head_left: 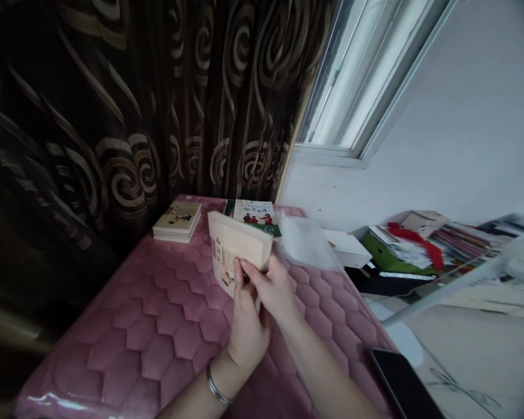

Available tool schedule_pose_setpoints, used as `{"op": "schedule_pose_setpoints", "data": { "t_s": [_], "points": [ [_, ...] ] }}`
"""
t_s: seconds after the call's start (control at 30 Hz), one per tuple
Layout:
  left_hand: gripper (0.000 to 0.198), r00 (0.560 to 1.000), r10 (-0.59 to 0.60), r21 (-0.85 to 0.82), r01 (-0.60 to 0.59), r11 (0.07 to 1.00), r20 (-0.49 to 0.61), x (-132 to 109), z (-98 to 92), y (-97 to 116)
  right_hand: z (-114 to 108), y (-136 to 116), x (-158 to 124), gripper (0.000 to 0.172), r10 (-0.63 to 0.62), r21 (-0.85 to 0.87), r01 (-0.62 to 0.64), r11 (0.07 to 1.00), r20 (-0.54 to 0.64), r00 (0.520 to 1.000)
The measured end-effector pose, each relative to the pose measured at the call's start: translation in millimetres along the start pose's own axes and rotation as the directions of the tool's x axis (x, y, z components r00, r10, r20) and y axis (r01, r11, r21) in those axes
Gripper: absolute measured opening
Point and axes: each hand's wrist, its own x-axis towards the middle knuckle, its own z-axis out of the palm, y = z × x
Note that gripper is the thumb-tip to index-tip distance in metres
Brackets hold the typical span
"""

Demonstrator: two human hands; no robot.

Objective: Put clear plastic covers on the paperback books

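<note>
A cream book (240, 238) with dark characters and a small drawing on its cover is held up, tilted, above the pink quilted surface (152, 337). My left hand (248, 326), with a silver bangle at the wrist, grips its lower edge. On the book's right side, my right hand (275, 285) holds it with the thumb near the left fingers. A stack of similar cream books (177, 222) lies at the far left. Behind the held book is a colourful book (259, 216), partly hidden by it.
Clear plastic wrapping (308, 241) lies right of the colourful book, near a white box (348, 249). A dark phone (404, 381) is at the lower right. Papers and a green folder (384, 256) are piled beyond. A patterned curtain (201, 99) hangs behind.
</note>
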Motion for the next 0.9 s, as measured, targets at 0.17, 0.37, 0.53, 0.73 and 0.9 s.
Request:
{"op": "schedule_pose_setpoints", "data": {
  "t_s": [0.17, 0.37, 0.53, 0.73, 0.9],
  "points": [
    [0.024, 0.987, 0.096, 0.24, -0.064, 0.969, -0.125, 25, -43.3, -35, -34, 58, 31, 0.049, -0.081, 0.323, 0.05, 0.945, 0.085, 0.993],
    [0.052, 0.964, -0.206, -0.156, 0.233, 0.96, 0.17, 73, -64.5, -81, -49, 87, 42, 0.053, -0.094, 0.339, 0.018, 0.941, 0.207, 0.974],
    [0.033, 0.901, -0.36, -0.153, 0.402, 0.903, 0.241, 77, -53.8, -86, -51, 106, 46, 0.054, -0.131, 0.249, 0.067, 0.966, 0.249, 0.96],
    [0.032, 0.911, -0.355, -0.161, 0.39, 0.907, 0.209, 73, -49.4, -90, -46, 132, 19, 0.051, -0.115, -0.005, 0.118, 0.993, 0.174, 0.978],
    [0.028, 0.904, -0.361, -0.148, 0.4, 0.905, 0.23, 69, -48.8, -97, -34, 150, 5, 0.052, -0.104, -0.065, 0.11, 0.992, 0.084, 0.991]
  ]
}}
